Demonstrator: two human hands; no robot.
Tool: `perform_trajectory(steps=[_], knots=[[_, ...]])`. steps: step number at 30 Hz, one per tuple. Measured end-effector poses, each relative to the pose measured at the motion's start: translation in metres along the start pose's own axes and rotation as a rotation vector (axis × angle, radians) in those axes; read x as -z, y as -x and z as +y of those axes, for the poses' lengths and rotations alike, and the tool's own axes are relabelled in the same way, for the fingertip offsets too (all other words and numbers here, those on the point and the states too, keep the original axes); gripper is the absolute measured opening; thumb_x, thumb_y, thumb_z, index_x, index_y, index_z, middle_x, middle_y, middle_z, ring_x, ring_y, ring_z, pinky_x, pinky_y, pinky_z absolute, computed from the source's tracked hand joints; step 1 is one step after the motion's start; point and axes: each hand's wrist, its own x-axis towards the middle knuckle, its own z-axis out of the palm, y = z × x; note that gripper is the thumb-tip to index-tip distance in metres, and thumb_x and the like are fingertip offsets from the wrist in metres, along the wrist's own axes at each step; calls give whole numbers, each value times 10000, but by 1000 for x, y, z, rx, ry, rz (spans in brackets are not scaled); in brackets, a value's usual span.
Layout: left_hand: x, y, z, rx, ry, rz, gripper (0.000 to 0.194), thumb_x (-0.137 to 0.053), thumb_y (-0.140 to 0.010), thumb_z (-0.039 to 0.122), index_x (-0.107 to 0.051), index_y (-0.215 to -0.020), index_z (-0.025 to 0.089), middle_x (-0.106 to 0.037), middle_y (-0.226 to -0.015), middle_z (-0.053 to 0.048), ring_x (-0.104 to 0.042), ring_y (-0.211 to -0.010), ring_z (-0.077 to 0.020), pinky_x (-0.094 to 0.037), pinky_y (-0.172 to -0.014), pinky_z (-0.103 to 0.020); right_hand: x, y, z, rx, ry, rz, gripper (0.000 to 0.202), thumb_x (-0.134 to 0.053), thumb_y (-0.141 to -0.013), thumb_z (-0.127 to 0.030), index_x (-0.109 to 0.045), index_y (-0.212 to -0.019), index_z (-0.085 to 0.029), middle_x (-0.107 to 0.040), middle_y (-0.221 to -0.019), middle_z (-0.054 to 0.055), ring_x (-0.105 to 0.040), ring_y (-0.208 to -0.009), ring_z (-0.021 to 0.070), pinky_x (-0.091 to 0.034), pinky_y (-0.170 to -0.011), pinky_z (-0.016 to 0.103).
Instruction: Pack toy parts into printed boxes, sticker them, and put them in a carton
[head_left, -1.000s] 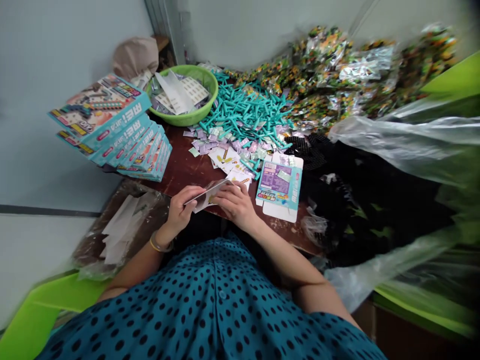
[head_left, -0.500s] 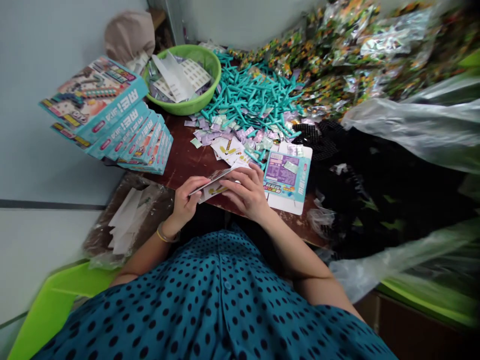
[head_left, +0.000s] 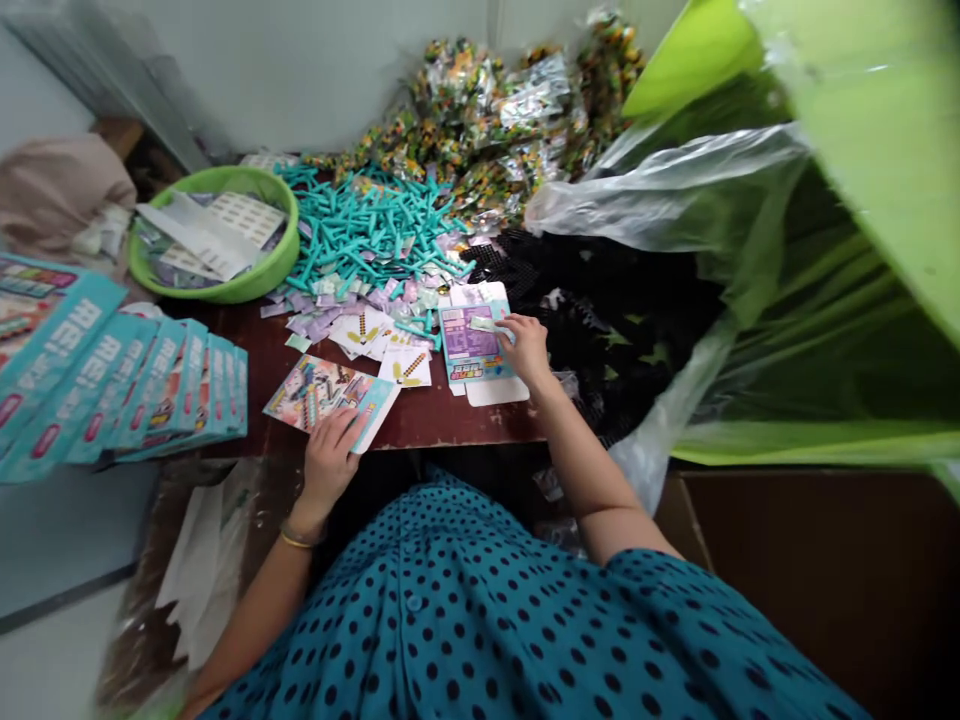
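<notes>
My left hand (head_left: 330,455) lies with its fingers on a printed flat box (head_left: 319,390) at the table's front edge. To the right, my right hand (head_left: 525,345) pinches a small pale green packet (head_left: 484,324) over an unfolded box with a purple panel (head_left: 466,345). White cards with a yellow pickaxe picture (head_left: 406,366) rest between the two boxes. Behind them lie many small purple and green packets (head_left: 315,318) and a heap of teal plastic sticks (head_left: 367,225).
A green basin (head_left: 289,245) with sheets and packets is at the back left. Teal boxes (head_left: 142,385) are stacked at the left. Clear bags of coloured parts (head_left: 480,120) are piled at the back. A green bin (head_left: 862,200) with plastic film (head_left: 667,210) stands right.
My hands have moved apart. The printed box, earlier held between both hands, now lies on the table under my left hand. My right hand has reached the green packet. The view has turned right.
</notes>
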Motion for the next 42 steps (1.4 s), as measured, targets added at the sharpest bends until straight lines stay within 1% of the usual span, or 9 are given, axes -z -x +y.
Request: perform_trajectory(steps=[6,12,16,18,23,25,28,34,42], knots=[[-30,10,-3,143,-34,-169,486,-674,-923,357,-635,-1386,215,-632,-1422,-184,-534,-1389,-388,-388,-1159,-581,27,8,16,-30,90,95,315,-614,-902,-227,-739,-1191,-208,-671,-1337,132,-542,-1266,326,-383,-1101,533],[-18,-8,17,155,106,-68,513,-729,-900,391,-630,-1377,229,-623,-1432,-171,-517,-1407,-376,-343,-1200,-590,87,-3,84,-485,213,222,471,-556,-838,-135,-664,-1296,-114,-645,-1356,227,-577,-1264,366,-417,-1079,565],[-12,-22,42,338,445,-30,423,-710,-917,388,-680,-1317,254,-638,-1417,-122,-545,-1386,-321,-377,-1209,-516,110,-2,73,-370,-65,515,354,-495,-947,-280,-674,-1220,-143,-713,-1221,177,-664,-1137,297,-498,-1033,482],[-16,-30,57,509,762,-36,442,-706,-913,451,-692,-1309,254,-643,-1411,-119,-563,-1367,-314,-410,-1191,-487,99,14,25,-302,-362,497,371,-523,-966,-410,-660,-1221,-179,-713,-1198,143,-684,-1066,272,-563,-920,436],[-32,-50,84,960,1638,15,593,-763,-849,543,-665,-1343,230,-641,-1429,-134,-621,-1302,-316,-489,-1118,-465,26,93,-124,-262,-1054,-518,383,-707,-863,-531,-722,-1097,-228,-755,-1042,62,-707,-869,218,-600,-743,351],[-30,-51,82,1154,1729,123,462,-802,-840,433,-705,-1237,217,-713,-1318,-101,-681,-1204,-272,-521,-1079,-430,-2,111,-153,-256,-1143,-645,421,-727,-851,-546,-717,-1134,-234,-756,-1082,57,-712,-927,220,-601,-793,356],[-15,-39,67,1323,1743,231,318,-805,-842,295,-710,-1131,203,-781,-1140,-63,-740,-1049,-233,-570,-997,-413,-27,93,-155,-189,-1100,-653,460,-675,-892,-569,-697,-1202,-229,-753,-984,40,-704,-838,186,-585,-752,325],[28,-2,36,1442,1758,306,308,-766,-856,164,-681,-1149,201,-796,-1096,-70,-760,-966,-207,-606,-886,-362,-70,-22,-135,106,-537,-450,295,-561,-966,-380,-722,-1119,-185,-765,-937,53,-714,-845,192,-560,-775,315],[30,-1,50,1462,1879,254,386,-673,-904,131,-663,-1283,203,-790,-1110,-87,-759,-979,-218,-605,-873,-369,-133,-82,-193,289,-298,-369,222,-599,-971,-279,-756,-1090,-176,-751,-1137,127,-662,-1086,280,-471,-999,404]])
